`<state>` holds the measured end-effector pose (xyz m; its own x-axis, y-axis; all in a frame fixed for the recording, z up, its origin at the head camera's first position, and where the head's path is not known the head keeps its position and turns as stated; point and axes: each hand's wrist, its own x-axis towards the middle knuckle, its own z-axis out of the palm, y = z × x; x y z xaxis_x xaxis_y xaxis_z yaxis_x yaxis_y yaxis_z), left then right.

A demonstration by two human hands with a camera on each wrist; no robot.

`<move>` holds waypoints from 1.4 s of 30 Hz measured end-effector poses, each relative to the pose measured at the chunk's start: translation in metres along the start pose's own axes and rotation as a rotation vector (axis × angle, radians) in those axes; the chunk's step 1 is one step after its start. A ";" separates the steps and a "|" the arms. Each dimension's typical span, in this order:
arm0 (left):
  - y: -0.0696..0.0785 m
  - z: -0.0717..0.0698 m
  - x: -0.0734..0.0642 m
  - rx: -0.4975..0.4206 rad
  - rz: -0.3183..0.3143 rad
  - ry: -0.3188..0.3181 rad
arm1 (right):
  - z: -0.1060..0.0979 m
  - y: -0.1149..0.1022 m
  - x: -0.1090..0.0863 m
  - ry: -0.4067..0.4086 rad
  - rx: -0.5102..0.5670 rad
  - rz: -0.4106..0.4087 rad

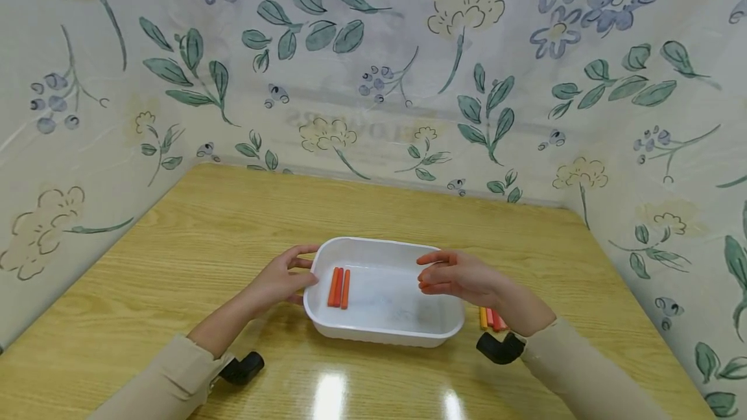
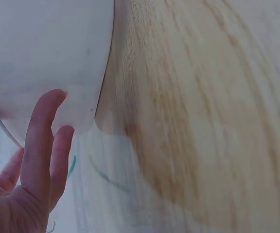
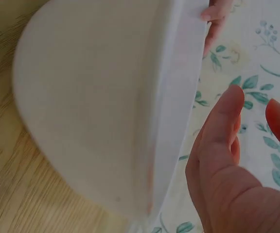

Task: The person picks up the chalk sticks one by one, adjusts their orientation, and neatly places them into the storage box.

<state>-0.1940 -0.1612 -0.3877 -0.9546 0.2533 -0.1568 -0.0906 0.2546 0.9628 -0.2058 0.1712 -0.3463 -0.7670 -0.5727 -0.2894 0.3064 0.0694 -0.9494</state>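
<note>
A white plastic basin [image 1: 385, 337] stands on the table, its long side facing me. Inside at the left lie three orange and red crayon-like sticks [image 1: 338, 288], side by side. My left hand [image 1: 284, 280] holds the basin's left end, thumb over the rim and fingers along the outer wall; the left wrist view shows those fingers [image 2: 39, 141] against the white side. Over the basin's right end hovers my right hand [image 1: 463, 275], fingers loosely bent and thumb apart, with nothing between them. Its fingertips [image 3: 235, 99] look stained orange-red.
Several yellow, pink and red sticks [image 1: 490, 318] lie on the wooden table [image 1: 245, 212] right of the basin, partly hidden by my right wrist. Flower-patterned sheeting [image 1: 373, 70] walls the table at the back and sides. Black wrist-worn devices [image 1: 242, 368] sit at both cuffs.
</note>
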 end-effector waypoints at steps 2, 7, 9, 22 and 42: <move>0.000 0.000 0.000 -0.002 -0.004 0.004 | -0.005 0.002 -0.006 0.030 -0.009 -0.007; 0.001 0.000 -0.001 0.001 0.006 -0.001 | -0.017 0.006 -0.020 0.094 -0.013 -0.017; 0.001 0.000 -0.001 0.001 0.011 -0.006 | -0.022 0.007 -0.026 0.106 -0.012 -0.020; 0.000 -0.001 -0.001 -0.021 0.013 -0.001 | -0.051 0.025 -0.052 0.195 -0.120 0.016; -0.003 -0.002 -0.003 0.004 0.004 0.012 | -0.081 0.057 -0.080 0.324 -0.076 0.082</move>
<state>-0.1918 -0.1646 -0.3897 -0.9583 0.2431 -0.1504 -0.0858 0.2570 0.9626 -0.1728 0.2870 -0.3867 -0.8845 -0.2739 -0.3776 0.3412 0.1721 -0.9241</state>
